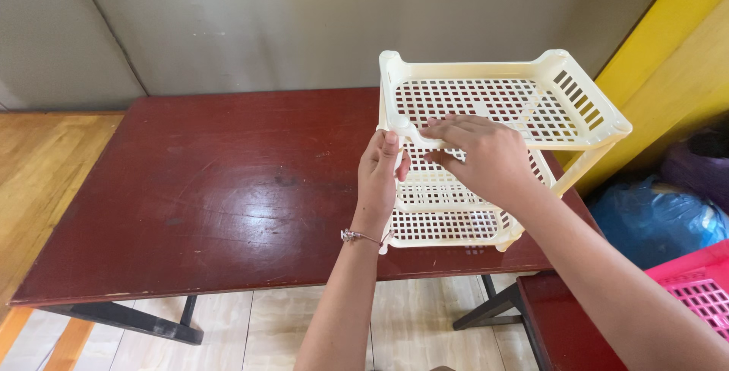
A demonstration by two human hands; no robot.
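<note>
A cream plastic rack (pixel 577 94) with perforated shelves, stacked in tiers on thin posts, stands on the right part of a dark red table (pixel 228 189). My left hand (pixel 380 177) grips the near-left corner post just under the top shelf; a thin bracelet is on that wrist. My right hand (pixel 482 158) lies over the front rim of the top shelf, fingers pointing left and curled on the rim near the same corner. The lower shelf (pixel 448 227) shows beneath both hands, near the table's front edge.
A grey wall is behind the table, a yellow wall to the right. A blue plastic bag (pixel 657 219) and a pink perforated basket (pixel 702 287) sit at the right. A second dark red surface (pixel 562 325) is at the lower right. Tiled floor lies below.
</note>
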